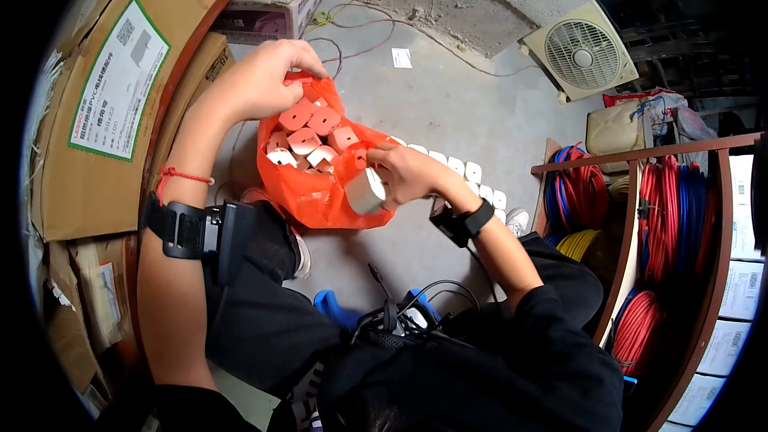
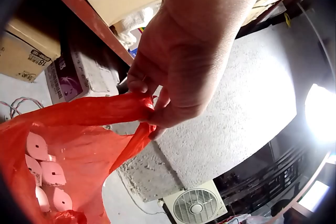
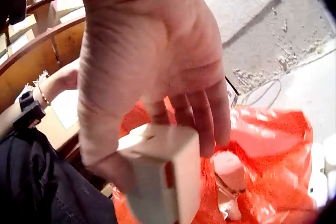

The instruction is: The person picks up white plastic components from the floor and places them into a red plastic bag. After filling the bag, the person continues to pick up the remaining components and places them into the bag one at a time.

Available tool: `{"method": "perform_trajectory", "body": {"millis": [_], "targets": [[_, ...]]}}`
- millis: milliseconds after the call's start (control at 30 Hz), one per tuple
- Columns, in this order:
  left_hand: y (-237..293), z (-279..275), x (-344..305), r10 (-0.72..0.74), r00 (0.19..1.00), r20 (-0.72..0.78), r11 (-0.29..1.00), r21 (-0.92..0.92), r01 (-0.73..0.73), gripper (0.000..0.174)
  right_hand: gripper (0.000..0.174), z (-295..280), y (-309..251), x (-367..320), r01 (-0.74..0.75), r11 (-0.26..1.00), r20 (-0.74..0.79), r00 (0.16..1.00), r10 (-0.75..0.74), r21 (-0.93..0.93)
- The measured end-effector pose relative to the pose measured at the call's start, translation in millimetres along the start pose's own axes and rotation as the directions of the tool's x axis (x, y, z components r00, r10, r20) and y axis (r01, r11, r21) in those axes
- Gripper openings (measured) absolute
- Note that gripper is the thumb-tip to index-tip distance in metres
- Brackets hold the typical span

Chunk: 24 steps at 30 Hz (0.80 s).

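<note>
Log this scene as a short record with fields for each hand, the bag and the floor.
Left: left hand pinches the orange bag by its rim, holding it open
Right: right hand grips one white piece at the bag's near side
Bag contents: piled pieces, pale
Floor: row of pieces beyond the bag; fan farther off

The left hand (image 1: pixel 270 78) is at the far rim of the orange bag (image 1: pixel 312 202). Its fingers are curled, pinching the plastic between thumb and fingertips, with the back of the hand up. Its bare forearm runs back from the bag toward the body and bends at the elbow. The right hand (image 1: pixel 406 174) is at the bag's right edge, thumb and curled fingers clasping a white block (image 1: pixel 365 190). Its forearm, bare up to a dark sleeve, angles back from the bag.
</note>
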<state>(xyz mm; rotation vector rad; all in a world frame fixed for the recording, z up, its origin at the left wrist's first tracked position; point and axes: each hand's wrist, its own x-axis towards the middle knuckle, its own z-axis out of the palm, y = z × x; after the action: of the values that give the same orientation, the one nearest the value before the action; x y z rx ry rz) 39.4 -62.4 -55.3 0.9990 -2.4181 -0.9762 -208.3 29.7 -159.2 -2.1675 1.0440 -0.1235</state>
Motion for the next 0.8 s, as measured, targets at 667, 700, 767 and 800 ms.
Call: {"method": "perform_trajectory", "body": {"millis": [667,700,767,800], "targets": [[2.6,0.5,-5.7,-0.036,0.999,0.002,0.999,-0.004,0.036,0.032,0.058,76.3,38.1,8.9,0.22,0.897,0.248,0.96,-0.129,-0.384],[-1.5,1.8,-6.4,-0.021,1.0,0.013,1.0,-0.011,0.022,0.032,0.062,75.8,38.8,2.6,0.178,0.915,0.328,0.943,-0.053,-0.363],[-5.5,3.0,-5.5,0.004,1.0,0.027,1.0,-0.007,-0.004,0.032,0.068,74.1,40.7,-3.8,0.087,0.939,0.479,0.873,0.088,-0.332],[-4.7,3.3,-5.0,0.012,0.999,0.032,1.0,0.005,-0.012,0.032,0.059,74.4,43.5,-4.3,0.041,0.958,0.362,0.93,0.067,-0.283]]}}
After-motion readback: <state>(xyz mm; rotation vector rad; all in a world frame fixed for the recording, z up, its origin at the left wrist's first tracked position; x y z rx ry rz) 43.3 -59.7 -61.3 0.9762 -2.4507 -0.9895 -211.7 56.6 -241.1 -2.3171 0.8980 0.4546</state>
